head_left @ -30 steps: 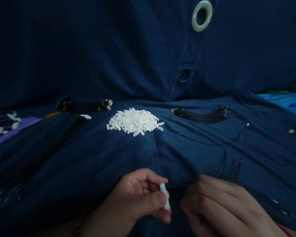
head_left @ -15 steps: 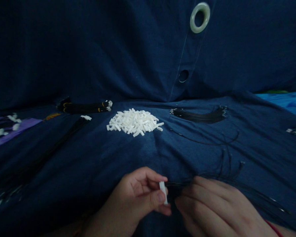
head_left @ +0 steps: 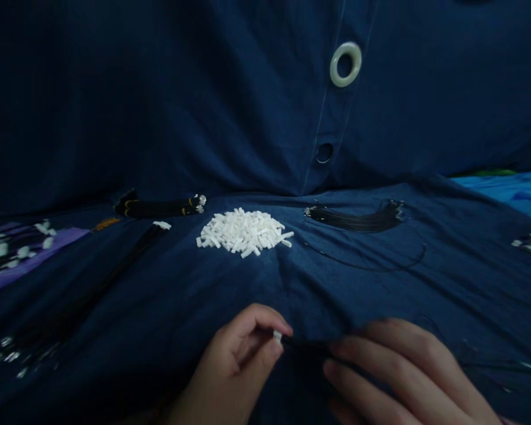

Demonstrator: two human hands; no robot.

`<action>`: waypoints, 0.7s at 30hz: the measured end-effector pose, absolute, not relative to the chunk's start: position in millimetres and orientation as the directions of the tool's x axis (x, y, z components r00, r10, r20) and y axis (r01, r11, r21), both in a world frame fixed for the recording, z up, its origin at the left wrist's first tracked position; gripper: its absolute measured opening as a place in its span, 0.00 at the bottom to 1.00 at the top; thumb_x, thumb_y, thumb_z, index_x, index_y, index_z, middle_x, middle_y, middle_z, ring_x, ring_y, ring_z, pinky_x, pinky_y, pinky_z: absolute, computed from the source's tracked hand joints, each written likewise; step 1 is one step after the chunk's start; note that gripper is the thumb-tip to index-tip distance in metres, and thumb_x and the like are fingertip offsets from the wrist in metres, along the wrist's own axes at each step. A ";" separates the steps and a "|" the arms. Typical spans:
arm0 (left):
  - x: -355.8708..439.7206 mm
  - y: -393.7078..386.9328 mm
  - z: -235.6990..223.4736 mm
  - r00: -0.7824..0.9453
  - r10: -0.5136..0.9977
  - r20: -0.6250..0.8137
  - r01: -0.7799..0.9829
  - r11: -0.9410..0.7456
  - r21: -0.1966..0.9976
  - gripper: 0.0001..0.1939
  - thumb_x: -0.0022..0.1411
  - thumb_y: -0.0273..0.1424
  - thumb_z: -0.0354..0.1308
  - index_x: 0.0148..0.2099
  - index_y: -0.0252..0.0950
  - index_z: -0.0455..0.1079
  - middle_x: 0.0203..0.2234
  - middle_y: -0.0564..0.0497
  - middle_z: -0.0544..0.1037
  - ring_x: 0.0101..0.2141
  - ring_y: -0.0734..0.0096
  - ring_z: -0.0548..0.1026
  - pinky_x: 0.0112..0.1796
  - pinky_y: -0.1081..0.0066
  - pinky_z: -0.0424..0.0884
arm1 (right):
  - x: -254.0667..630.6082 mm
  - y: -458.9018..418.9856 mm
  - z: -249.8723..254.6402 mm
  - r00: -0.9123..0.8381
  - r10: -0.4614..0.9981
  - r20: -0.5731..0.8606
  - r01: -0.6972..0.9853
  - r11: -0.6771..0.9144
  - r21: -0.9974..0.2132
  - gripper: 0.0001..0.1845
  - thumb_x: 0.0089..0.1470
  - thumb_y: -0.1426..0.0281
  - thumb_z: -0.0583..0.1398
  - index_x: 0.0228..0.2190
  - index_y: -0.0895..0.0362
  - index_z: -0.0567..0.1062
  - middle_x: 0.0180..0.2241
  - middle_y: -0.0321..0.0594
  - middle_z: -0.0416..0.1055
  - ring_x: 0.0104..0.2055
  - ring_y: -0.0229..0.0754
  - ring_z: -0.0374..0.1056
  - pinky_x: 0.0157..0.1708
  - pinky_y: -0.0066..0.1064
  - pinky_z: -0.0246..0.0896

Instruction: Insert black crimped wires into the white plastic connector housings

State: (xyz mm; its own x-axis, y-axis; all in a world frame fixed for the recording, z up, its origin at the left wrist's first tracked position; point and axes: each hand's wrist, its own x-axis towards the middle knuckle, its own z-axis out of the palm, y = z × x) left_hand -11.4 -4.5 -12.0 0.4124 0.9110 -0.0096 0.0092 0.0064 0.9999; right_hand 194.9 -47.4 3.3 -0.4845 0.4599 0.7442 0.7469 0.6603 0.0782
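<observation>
My left hand (head_left: 236, 363) is at the bottom centre, thumb and fingers pinched on a small white plastic connector (head_left: 277, 337). Thin black wires (head_left: 307, 349) run from the connector to the right under my right hand (head_left: 396, 372). That hand lies over the wires with fingers stretched out towards the left; whether it grips them is hidden. Everything rests on a dark blue cloth (head_left: 168, 295).
A pile of white connectors (head_left: 244, 231) lies at mid-cloth. A loose bundle of black wires (head_left: 356, 218) lies to its right, a tied black bundle (head_left: 161, 207) to its left. A white ring (head_left: 346, 64) hangs on the cloth behind. Scattered white pieces (head_left: 13, 248) sit at the far left.
The view tilted down a little. My left hand turned the white connector so less of it shows. My right hand's fingers flattened and slid along the wires.
</observation>
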 end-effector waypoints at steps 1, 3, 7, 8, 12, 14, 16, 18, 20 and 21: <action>-11.7 -6.2 -11.9 0.448 0.894 0.018 0.071 -0.055 0.996 0.10 0.59 0.22 0.54 0.37 0.43 0.72 0.34 0.56 0.76 0.38 0.73 0.74 0.40 0.77 0.69 | 194.3 -46.3 1.1 -0.461 0.520 0.719 0.750 0.662 0.001 0.12 0.62 0.72 0.51 0.46 0.57 0.70 0.41 0.40 0.75 0.45 0.43 0.70 0.46 0.34 0.62; -11.6 -10.4 -10.8 0.520 0.848 0.097 0.158 -0.207 0.965 0.13 0.55 0.19 0.55 0.37 0.42 0.74 0.33 0.55 0.77 0.38 0.71 0.74 0.41 0.76 0.68 | 192.6 -44.0 -3.7 -0.468 0.717 0.517 0.726 0.646 -0.238 0.17 0.61 0.67 0.53 0.51 0.59 0.66 0.45 0.45 0.73 0.47 0.46 0.69 0.44 0.35 0.62; -12.5 -9.9 -2.4 0.469 0.867 0.170 0.100 -0.243 0.965 0.11 0.51 0.19 0.58 0.34 0.39 0.76 0.30 0.52 0.77 0.33 0.70 0.74 0.36 0.76 0.68 | 193.0 -37.2 -2.8 -0.533 0.843 0.071 0.654 0.464 -0.597 0.13 0.62 0.68 0.48 0.35 0.56 0.71 0.30 0.38 0.73 0.28 0.40 0.69 0.26 0.30 0.56; -14.4 -5.6 2.8 0.426 0.891 0.155 0.074 -0.206 0.976 0.09 0.52 0.21 0.59 0.34 0.38 0.77 0.29 0.52 0.77 0.31 0.71 0.74 0.34 0.76 0.68 | 195.0 -34.8 0.7 -0.525 0.850 0.046 0.646 0.433 -0.629 0.16 0.63 0.67 0.46 0.31 0.56 0.70 0.27 0.37 0.72 0.26 0.39 0.67 0.25 0.29 0.54; -34.7 25.8 39.1 0.170 0.969 0.181 -0.026 -0.180 0.983 0.06 0.59 0.29 0.60 0.40 0.38 0.74 0.29 0.54 0.76 0.28 0.78 0.71 0.31 0.82 0.68 | 208.7 -21.1 18.8 -0.425 0.905 0.027 0.588 0.299 -0.752 0.25 0.65 0.55 0.43 0.30 0.57 0.69 0.26 0.38 0.67 0.28 0.37 0.62 0.29 0.27 0.54; -50.4 42.2 60.0 0.009 0.974 0.225 -0.112 -0.223 0.968 0.09 0.59 0.32 0.61 0.44 0.40 0.72 0.31 0.57 0.74 0.30 0.82 0.69 0.32 0.85 0.66 | 214.8 -13.0 23.6 -0.415 0.910 -0.012 0.534 0.233 -0.813 0.29 0.62 0.49 0.43 0.30 0.58 0.70 0.23 0.36 0.61 0.25 0.36 0.57 0.26 0.26 0.52; -65.0 54.4 75.9 -0.052 0.976 0.213 -0.173 -0.219 0.960 0.13 0.57 0.32 0.63 0.45 0.39 0.72 0.31 0.56 0.74 0.29 0.82 0.69 0.31 0.86 0.67 | 218.2 -5.9 23.1 -0.432 0.899 -0.065 0.476 0.167 -0.863 0.32 0.59 0.43 0.44 0.28 0.58 0.68 0.20 0.32 0.55 0.21 0.34 0.50 0.20 0.25 0.46; -74.2 61.2 83.1 -0.030 0.985 0.170 -0.210 -0.173 0.962 0.16 0.54 0.30 0.66 0.45 0.35 0.72 0.30 0.54 0.75 0.28 0.81 0.69 0.30 0.84 0.68 | 219.0 -1.0 18.5 -0.459 0.881 -0.113 0.420 0.103 -0.901 0.34 0.55 0.39 0.45 0.27 0.58 0.67 0.17 0.29 0.49 0.19 0.32 0.45 0.17 0.25 0.40; -74.9 62.1 81.0 0.012 0.989 0.148 -0.253 -0.140 0.957 0.17 0.54 0.32 0.67 0.47 0.36 0.72 0.33 0.52 0.76 0.30 0.80 0.71 0.33 0.83 0.69 | 217.6 1.0 11.5 -0.471 0.871 -0.142 0.365 0.046 -0.930 0.34 0.53 0.38 0.46 0.27 0.57 0.65 0.17 0.28 0.47 0.18 0.31 0.43 0.17 0.24 0.38; -71.4 59.9 76.8 0.038 0.989 0.144 -0.280 -0.128 0.951 0.18 0.55 0.34 0.66 0.48 0.38 0.72 0.36 0.52 0.77 0.32 0.80 0.72 0.35 0.82 0.69 | 216.0 0.9 7.2 -0.471 0.869 -0.150 0.338 0.020 -0.941 0.34 0.53 0.38 0.46 0.27 0.57 0.64 0.17 0.27 0.46 0.18 0.31 0.42 0.17 0.24 0.37</action>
